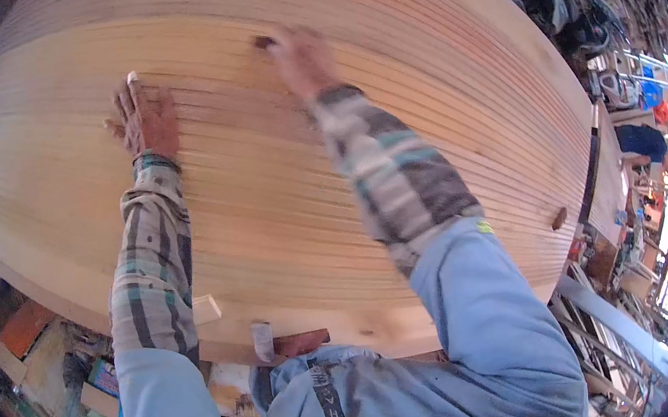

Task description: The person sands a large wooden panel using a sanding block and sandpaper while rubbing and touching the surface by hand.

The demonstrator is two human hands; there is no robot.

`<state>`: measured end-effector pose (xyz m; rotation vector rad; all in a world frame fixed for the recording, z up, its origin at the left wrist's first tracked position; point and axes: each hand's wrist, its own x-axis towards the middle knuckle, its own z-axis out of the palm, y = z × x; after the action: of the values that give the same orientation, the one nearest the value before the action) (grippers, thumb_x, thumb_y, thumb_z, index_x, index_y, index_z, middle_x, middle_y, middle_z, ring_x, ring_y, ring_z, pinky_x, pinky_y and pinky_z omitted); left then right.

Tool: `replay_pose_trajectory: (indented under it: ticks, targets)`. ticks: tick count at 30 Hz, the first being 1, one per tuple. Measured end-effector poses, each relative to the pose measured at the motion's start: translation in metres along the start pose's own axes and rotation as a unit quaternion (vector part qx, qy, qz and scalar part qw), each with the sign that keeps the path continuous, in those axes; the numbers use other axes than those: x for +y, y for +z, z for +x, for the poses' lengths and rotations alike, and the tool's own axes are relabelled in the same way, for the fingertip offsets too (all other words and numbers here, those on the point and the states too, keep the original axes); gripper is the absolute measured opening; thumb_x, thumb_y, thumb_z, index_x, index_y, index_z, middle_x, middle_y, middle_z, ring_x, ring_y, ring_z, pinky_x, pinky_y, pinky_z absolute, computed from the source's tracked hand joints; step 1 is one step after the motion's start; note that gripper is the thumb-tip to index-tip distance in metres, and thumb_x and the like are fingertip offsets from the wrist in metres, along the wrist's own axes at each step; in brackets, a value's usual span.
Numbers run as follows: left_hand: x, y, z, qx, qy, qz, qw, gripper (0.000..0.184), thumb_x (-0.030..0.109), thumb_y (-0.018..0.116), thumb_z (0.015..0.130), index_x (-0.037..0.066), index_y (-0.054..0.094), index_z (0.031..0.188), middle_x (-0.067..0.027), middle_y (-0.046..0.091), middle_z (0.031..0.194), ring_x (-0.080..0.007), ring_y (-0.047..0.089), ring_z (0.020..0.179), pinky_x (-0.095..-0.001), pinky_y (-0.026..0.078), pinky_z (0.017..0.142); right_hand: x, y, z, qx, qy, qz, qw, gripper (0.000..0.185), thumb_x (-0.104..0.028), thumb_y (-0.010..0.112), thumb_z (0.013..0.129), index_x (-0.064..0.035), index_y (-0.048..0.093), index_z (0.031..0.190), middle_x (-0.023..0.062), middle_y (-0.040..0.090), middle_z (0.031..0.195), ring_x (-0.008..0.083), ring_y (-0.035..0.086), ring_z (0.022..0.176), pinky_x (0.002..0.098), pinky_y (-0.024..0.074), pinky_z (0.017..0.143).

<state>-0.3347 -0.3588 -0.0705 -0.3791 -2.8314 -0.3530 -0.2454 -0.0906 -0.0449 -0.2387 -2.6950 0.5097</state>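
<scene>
A broad wooden panel (271,241) with fine parallel grooves fills the middle of the view. My left hand (146,119) lies on it with the fingers spread; something white covers one fingertip. Farther right and higher up, my right hand (303,60) is closed around a small dark piece (263,42) against the panel's surface. That hand is smeared by motion, and the kind of piece cannot be made out.
Near my body, on the panel's edge, are a small pale wood block (206,309), a whitish roll (263,342) and a reddish-brown strip (301,343). A brown lump (559,218) sits near the right edge. Another person (643,141) is at the far right, amid clutter.
</scene>
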Motion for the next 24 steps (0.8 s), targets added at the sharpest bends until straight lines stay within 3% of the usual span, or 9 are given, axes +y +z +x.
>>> replay_pose_trajectory:
  ticks: [2,4,7,10,14,17,20,21,24]
  targets:
    - [-0.002,0.002,-0.003,-0.012,-0.001,0.033,0.999,0.070,0.052,0.048,0.096,0.017,0.028,0.154,-0.0107,0.027,0.160,-0.0301,0.022,0.149,-0.0662,0.011,0.115,0.060,-0.074,-0.066,-0.056,0.101,0.090,0.989,0.026,-0.026,0.056,0.092,-0.0123,0.070,0.110,0.0161,0.069,0.094,0.0351,0.065,0.094,0.0449,0.0492,0.086]
    - [-0.002,0.002,-0.003,-0.017,-0.005,0.036,0.999,0.070,0.051,0.048,0.096,0.018,0.028,0.154,-0.0103,0.027,0.160,-0.0298,0.021,0.149,-0.0662,0.012,0.115,0.166,-0.135,-0.154,-0.023,0.091,-0.128,0.987,0.022,-0.024,0.060,0.090,-0.0115,0.074,0.102,0.0139,0.071,0.095,0.0321,0.065,0.091,0.0435,0.0498,0.082]
    - [-0.005,0.008,0.001,-0.009,0.003,0.051,0.999,0.068,0.050,0.048,0.097,0.020,0.027,0.154,-0.0092,0.027,0.160,-0.0296,0.021,0.149,-0.0670,0.011,0.114,0.254,-0.250,-0.249,-0.017,0.177,-0.194,0.965,0.017,-0.018,0.064,0.087,-0.0085,0.073,0.098,0.0121,0.070,0.096,0.0313,0.063,0.094,0.0412,0.0485,0.084]
    - [-0.012,0.015,0.000,0.001,0.008,0.060,0.998,0.066,0.050,0.047,0.098,0.023,0.027,0.154,-0.0084,0.028,0.160,-0.0300,0.021,0.149,-0.0678,0.011,0.114,0.224,-0.242,-0.234,-0.041,0.123,-0.168,0.977,0.021,-0.023,0.058,0.088,-0.0140,0.073,0.101,0.0102,0.067,0.097,0.0316,0.061,0.095,0.0454,0.0472,0.086]
    - [-0.005,0.009,-0.002,-0.015,0.000,0.051,0.999,0.069,0.049,0.049,0.096,0.019,0.027,0.154,-0.0077,0.027,0.160,-0.0283,0.021,0.149,-0.0668,0.011,0.115,0.131,-0.070,-0.121,-0.030,0.019,-0.181,0.983,0.019,-0.025,0.059,0.088,-0.0090,0.068,0.084,0.0144,0.064,0.079,0.0355,0.060,0.085,0.0510,0.0444,0.087]
    - [-0.006,0.006,-0.002,-0.012,0.010,0.027,0.999,0.069,0.050,0.049,0.096,0.020,0.028,0.154,-0.0071,0.027,0.160,-0.0275,0.022,0.149,-0.0666,0.009,0.115,0.029,0.029,-0.017,0.106,-0.006,0.034,0.994,0.015,-0.014,0.060,0.084,-0.0120,0.065,0.098,0.0139,0.068,0.088,0.0342,0.064,0.087,0.0464,0.0473,0.087]
    - [-0.012,0.015,0.000,0.011,0.013,0.048,0.999,0.068,0.051,0.050,0.096,0.022,0.029,0.154,-0.0071,0.028,0.160,-0.0293,0.022,0.149,-0.0640,0.010,0.116,-0.003,0.027,0.007,0.087,-0.046,0.030,0.995,0.017,-0.016,0.059,0.086,-0.0126,0.065,0.101,0.0141,0.068,0.089,0.0353,0.064,0.088,0.0475,0.0467,0.088]
    - [-0.009,0.011,0.003,0.021,0.007,0.058,0.998,0.068,0.051,0.050,0.096,0.022,0.029,0.154,-0.0071,0.028,0.160,-0.0293,0.022,0.149,-0.0640,0.010,0.116,0.008,0.014,-0.019,0.032,0.091,0.129,0.987,0.022,-0.024,0.056,0.094,-0.0087,0.068,0.105,0.0122,0.068,0.100,0.0330,0.061,0.097,0.0453,0.0440,0.093]
    - [0.002,0.004,-0.003,-0.016,-0.050,0.028,0.998,0.069,0.052,0.050,0.096,0.020,0.029,0.153,-0.0070,0.028,0.160,-0.0290,0.024,0.148,-0.0642,0.009,0.116,0.093,-0.082,-0.097,-0.025,0.122,-0.015,0.992,0.022,-0.021,0.059,0.091,-0.0130,0.071,0.107,0.0139,0.068,0.098,0.0328,0.062,0.094,0.0440,0.0463,0.086]
